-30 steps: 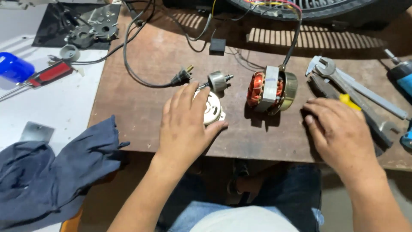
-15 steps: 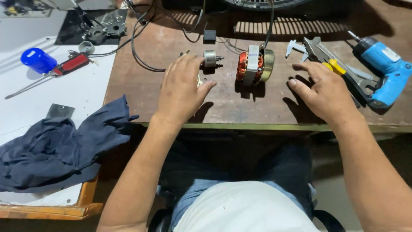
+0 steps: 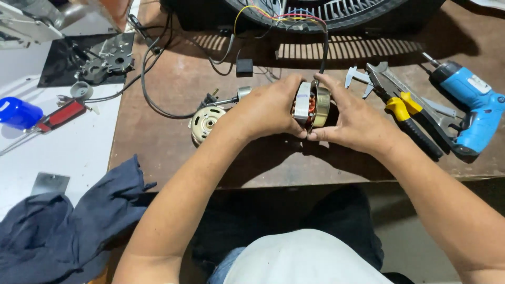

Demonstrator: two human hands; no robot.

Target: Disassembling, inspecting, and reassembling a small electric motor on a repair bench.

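Note:
My left hand (image 3: 265,109) and my right hand (image 3: 351,118) both grip a small motor stator (image 3: 311,103) with copper windings and a grey metal frame, held just above the brown wooden bench (image 3: 168,142). Coloured wires (image 3: 279,11) run from it up to a black fan housing (image 3: 336,13). To the left of my left hand lies a round cream motor end cover (image 3: 205,122), with a rotor shaft (image 3: 235,96) just behind it.
A black cord with a plug (image 3: 158,105) curls at left. Right of my hands lie a caliper (image 3: 357,75), yellow-handled pliers (image 3: 405,108), a wrench (image 3: 415,94) and a blue power drill (image 3: 471,108). On the white table sit a red screwdriver (image 3: 58,117), a blue cap (image 3: 18,113) and a dark cloth (image 3: 58,226).
Both hands left the bench top and closed around the motor stator, lifting it. The cream end cover, earlier under my left hand, now lies uncovered on the bench.

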